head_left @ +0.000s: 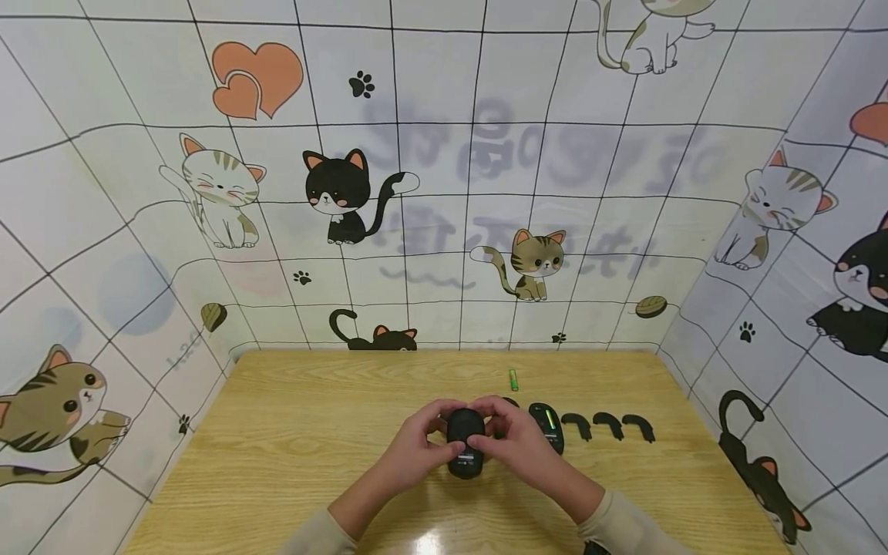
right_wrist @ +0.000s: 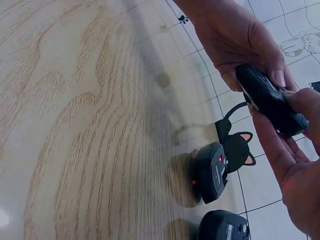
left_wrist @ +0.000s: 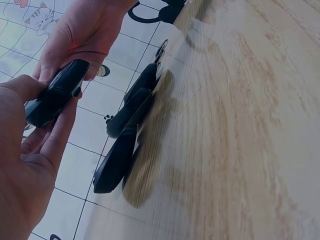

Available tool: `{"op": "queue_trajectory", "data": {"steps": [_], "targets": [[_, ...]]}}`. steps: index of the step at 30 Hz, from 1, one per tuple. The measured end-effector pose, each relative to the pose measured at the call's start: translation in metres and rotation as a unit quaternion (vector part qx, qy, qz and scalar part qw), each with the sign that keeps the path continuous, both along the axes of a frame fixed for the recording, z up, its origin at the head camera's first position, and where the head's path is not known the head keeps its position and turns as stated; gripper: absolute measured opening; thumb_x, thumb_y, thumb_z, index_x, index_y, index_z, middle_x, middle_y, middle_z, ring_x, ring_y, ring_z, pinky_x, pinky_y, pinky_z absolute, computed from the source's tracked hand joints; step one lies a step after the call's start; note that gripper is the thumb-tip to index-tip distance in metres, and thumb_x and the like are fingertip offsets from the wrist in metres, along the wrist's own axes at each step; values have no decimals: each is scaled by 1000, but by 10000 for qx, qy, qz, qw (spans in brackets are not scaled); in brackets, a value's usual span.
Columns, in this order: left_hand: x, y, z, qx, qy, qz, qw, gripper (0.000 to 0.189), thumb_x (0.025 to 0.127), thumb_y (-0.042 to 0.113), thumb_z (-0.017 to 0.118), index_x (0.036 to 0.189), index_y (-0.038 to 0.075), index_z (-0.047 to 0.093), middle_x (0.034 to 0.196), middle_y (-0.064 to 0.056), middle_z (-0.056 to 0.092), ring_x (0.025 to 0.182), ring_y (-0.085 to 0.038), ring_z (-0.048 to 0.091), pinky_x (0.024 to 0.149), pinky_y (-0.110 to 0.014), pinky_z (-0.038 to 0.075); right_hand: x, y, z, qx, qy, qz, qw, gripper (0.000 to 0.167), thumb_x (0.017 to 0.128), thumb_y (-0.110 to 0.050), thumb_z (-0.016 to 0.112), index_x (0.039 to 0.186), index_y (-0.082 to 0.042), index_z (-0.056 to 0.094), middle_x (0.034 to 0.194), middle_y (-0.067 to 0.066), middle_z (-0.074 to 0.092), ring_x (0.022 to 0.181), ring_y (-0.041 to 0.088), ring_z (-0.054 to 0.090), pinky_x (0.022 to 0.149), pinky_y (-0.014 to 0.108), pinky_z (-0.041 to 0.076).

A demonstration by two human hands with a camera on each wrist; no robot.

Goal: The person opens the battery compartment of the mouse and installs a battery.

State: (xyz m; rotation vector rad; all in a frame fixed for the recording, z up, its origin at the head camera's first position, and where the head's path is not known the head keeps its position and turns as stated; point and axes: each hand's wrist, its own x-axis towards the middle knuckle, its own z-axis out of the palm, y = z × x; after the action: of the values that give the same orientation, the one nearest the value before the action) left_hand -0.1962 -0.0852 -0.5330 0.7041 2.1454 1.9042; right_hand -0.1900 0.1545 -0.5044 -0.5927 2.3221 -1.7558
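Note:
Both hands hold a black computer mouse (head_left: 466, 461) above the table near its middle, with its labelled underside showing in the head view. The left hand (head_left: 416, 445) grips its left side, thumb on the underside. From the other side the right hand (head_left: 519, 441) pinches it, its thumb meeting the left thumb. The same mouse (left_wrist: 59, 95) appears edge-on in the left wrist view. Just right of the right hand lies another upturned mouse (head_left: 555, 441) with a green battery in its uncovered slot. Part of one more dark item (head_left: 509, 401) shows behind the right hand.
Several curved black covers (head_left: 608, 425) lie in a row on the right. A loose green battery (head_left: 513, 380) is farther back on the wooden table (head_left: 312, 401). In the right wrist view, a mouse (right_wrist: 212, 172) shows a red light. Cat-printed sheets surround the table.

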Motion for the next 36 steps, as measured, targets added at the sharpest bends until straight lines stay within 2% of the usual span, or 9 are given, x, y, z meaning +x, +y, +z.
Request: {"op": "queue_trajectory", "data": {"steps": [7, 10, 12, 15, 18, 22, 29, 36], "targets": [[1, 1, -2, 58, -104, 3, 9999, 51, 102, 6, 81, 148, 20, 64, 134, -8, 65, 106, -24, 69, 83, -36, 68, 0, 2, 1, 10, -102, -49, 9999, 40, 103, -15, 82, 140, -9, 69, 128, 16, 70, 91, 25, 72, 76, 56, 67], [0, 1, -2, 36, -82, 10, 10000, 51, 102, 7, 81, 149, 20, 64, 135, -8, 65, 106, -24, 68, 82, -35, 68, -1, 2, -1, 35, -29, -34, 10000, 41, 103, -16, 82, 141, -11, 68, 130, 16, 69, 93, 26, 72, 77, 52, 68], [0, 0, -2, 0, -40, 20, 10000, 51, 102, 8, 81, 149, 20, 64, 135, -8, 64, 106, -25, 67, 81, -34, 67, -3, 3, -2, 109, 225, -65, 9997, 42, 103, -18, 83, 142, -14, 68, 131, 13, 68, 96, 25, 72, 79, 45, 68], [-2, 0, -1, -46, 27, 41, 10000, 51, 102, 8, 81, 149, 20, 64, 135, -8, 64, 105, -26, 66, 79, -33, 67, -7, 4, -3, 292, 869, -118, 9957, 46, 101, -19, 85, 144, -18, 68, 132, 7, 66, 103, 22, 72, 85, 38, 66], [-4, 0, 0, -75, 69, 39, 9999, 52, 102, 8, 81, 149, 19, 64, 135, -7, 65, 106, -27, 66, 79, -33, 67, -10, 5, -3, 533, 1546, -173, 9864, 49, 99, -19, 87, 144, -20, 69, 128, -1, 65, 107, 17, 68, 91, 40, 64], [-6, 0, 1, -82, 83, -4, 9999, 53, 101, 7, 82, 150, 15, 63, 130, -9, 66, 105, -30, 68, 81, -34, 67, -13, 6, -2, 751, 1994, -257, 9767, 48, 98, -20, 87, 143, -18, 71, 118, -8, 67, 100, 13, 65, 90, 47, 63], [-4, 3, -1, -70, 0, -82, 9999, 52, 98, 4, 83, 146, 13, 66, 129, -9, 67, 103, -22, 70, 82, -33, 67, -14, 8, 2, 551, 1775, -592, 9808, 42, 99, -13, 86, 139, -19, 73, 92, -8, 65, 83, 12, 65, 77, 35, 61], [-1, 4, -4, -243, -21, -181, 9995, 54, 99, 6, 83, 148, 15, 66, 131, -6, 68, 103, -20, 70, 81, -30, 65, -13, 13, 2, 166, 1246, -686, 9897, 40, 101, -11, 83, 138, -18, 71, 91, -2, 68, 80, 15, 66, 73, 29, 58]]}}
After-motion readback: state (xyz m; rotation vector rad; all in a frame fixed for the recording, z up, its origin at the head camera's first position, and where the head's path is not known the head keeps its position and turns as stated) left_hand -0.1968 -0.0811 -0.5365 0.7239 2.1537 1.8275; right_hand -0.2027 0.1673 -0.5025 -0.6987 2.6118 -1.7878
